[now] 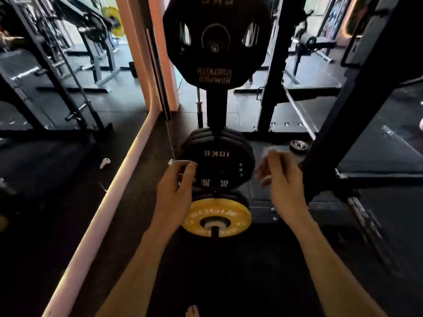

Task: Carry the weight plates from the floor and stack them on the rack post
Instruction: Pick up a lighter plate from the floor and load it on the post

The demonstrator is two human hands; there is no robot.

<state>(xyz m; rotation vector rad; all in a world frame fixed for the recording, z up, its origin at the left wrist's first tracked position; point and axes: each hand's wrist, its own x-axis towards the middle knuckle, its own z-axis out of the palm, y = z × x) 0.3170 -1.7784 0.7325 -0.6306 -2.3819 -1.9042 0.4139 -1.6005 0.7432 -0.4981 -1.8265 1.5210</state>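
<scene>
Nearest me, yellow plate [217, 217] sits on the low rack post [215, 231], whose axis points toward me. Both hands empty, fingers loosely open: left hand [175, 191] at 10 kg plate [217, 167] edge, right hand [282, 179] just right of it. Small plate [298, 145] lies on floor beyond, right hand nearer.

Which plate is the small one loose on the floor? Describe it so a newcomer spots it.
Start at the black rack upright in the centre, carrying the black 10KG plates and, lowest, the yellow plate. Look right, past the right hand, to the rack's base. The small dark plate lies flat there, alone, with a shiny metal centre, far smaller than the plates on the posts.
</scene>
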